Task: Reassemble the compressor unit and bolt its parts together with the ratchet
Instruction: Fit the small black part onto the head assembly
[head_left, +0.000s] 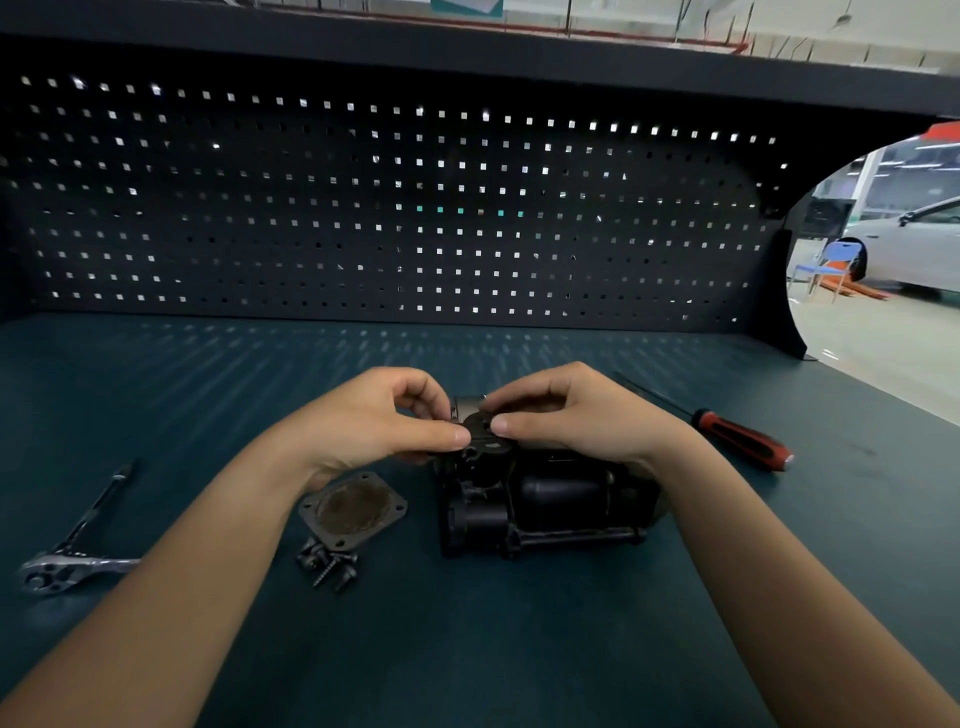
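The black compressor body (540, 504) lies on the teal bench, just right of centre. Over its far end I pinch a small dark plate (480, 426) from both sides: my left hand (395, 421) on its left edge, my right hand (566, 415) on its right. A grey metal cylinder (466, 404) shows just behind the plate. Left of the compressor lies a square cover plate (353, 512) with corner holes. Several bolts (328, 567) are heaped in front of it. The chrome ratchet (78, 551) rests at the far left.
A red-and-black screwdriver (737, 437) lies at the right, tip pointing far left. A dark pegboard wall (395, 218) closes the back of the bench. The bench's right edge (883, 395) opens onto a workshop floor with a blue chair and a white car.
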